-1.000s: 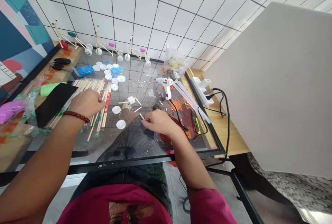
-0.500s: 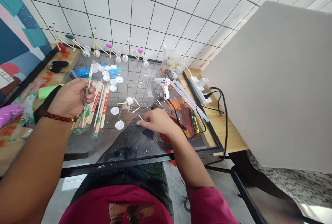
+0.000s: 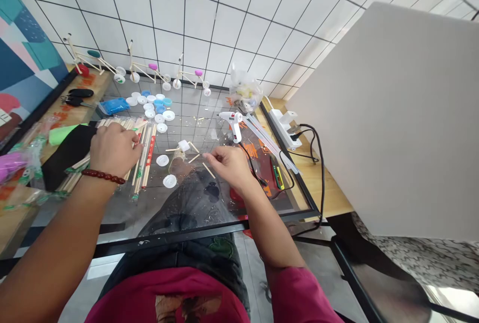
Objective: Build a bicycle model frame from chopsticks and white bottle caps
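Note:
My left hand (image 3: 115,151) rests palm down, fingers curled, over a pile of wrapped chopsticks (image 3: 149,156); what lies under its fingertips is hidden. A black cloth-like piece (image 3: 69,156) lies beside its wrist. Thumb against curled fingers, my right hand (image 3: 229,164) is closed just above the glass, and nothing sticks out of it. Close by its fingertips lie a short cut stick (image 3: 208,170) and a smaller stick piece (image 3: 193,159). Left of them, a small assembly of sticks with a white block (image 3: 183,146) stands on a clear cylinder. Two white bottle caps (image 3: 169,181) lie nearby.
White and blue caps (image 3: 159,109) sit farther back, before stick-built tricycle-like models (image 3: 190,76) along the wall. A white glue gun (image 3: 232,122), glue sticks (image 3: 267,138), a cutter knife (image 3: 277,175) and a power strip (image 3: 286,128) with black cable are at right.
My left hand has lowered from holding up a wrapped chopstick pair onto the pile. My right hand has moved up and away from the short stick, which now lies fully visible on the glass.

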Motion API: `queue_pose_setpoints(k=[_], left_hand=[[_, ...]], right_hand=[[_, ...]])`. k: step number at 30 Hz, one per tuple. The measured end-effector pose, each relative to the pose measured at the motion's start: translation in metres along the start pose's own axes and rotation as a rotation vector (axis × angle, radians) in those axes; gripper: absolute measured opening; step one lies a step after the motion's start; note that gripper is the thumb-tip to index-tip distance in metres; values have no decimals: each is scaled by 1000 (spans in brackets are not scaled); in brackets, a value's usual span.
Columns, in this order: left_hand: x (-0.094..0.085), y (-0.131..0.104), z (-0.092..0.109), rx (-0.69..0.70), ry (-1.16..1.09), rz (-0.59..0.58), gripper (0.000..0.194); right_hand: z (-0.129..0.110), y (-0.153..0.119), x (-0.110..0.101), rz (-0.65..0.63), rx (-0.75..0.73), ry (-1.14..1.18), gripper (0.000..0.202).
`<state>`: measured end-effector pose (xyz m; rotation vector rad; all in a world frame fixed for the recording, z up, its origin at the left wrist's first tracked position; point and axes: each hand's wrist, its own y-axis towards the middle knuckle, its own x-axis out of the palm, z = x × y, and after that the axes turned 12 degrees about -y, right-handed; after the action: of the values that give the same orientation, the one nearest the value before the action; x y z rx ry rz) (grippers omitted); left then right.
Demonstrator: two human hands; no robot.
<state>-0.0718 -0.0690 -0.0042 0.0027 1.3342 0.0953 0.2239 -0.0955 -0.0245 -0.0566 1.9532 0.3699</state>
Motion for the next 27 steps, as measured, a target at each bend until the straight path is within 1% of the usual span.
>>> queue_pose_setpoints(k=[3, 5, 8, 10, 12, 14, 16, 19, 21, 24, 27], left_hand=[[1, 0, 5, -6, 79, -130, 49], [-1, 0, 6, -2, 101, -184, 51], [-2, 0, 6, -7, 87, -222, 52], [-2, 0, 5, -19, 73, -214, 52], [-1, 0, 4, -41, 73, -202, 53], [-1, 1, 3, -68, 79, -205, 53], [0, 2, 3, -81, 78, -218, 52], [0, 3, 4, -77, 79, -211, 49], [1, 3, 5, -73, 88, -180, 48], [1, 1, 6, -64, 90, -141, 48], [1, -1, 7, -60, 87, -135, 49]], right_hand=[[11, 3, -2, 196, 85, 36, 40], [16, 5, -3, 289, 116, 72, 42], [20, 7, -3, 353, 134, 104, 43], [20, 7, -2, 338, 136, 88, 42], [19, 6, -3, 292, 130, 44, 42], [15, 5, -5, 202, 95, -22, 39], [11, 4, -8, 49, 29, -102, 34], [2, 2, -11, -224, -49, -208, 24], [-3, 1, -11, -344, -63, -259, 20], [-8, 1, -10, -423, -73, -321, 14], [-10, 0, -9, -446, -77, -358, 18]])
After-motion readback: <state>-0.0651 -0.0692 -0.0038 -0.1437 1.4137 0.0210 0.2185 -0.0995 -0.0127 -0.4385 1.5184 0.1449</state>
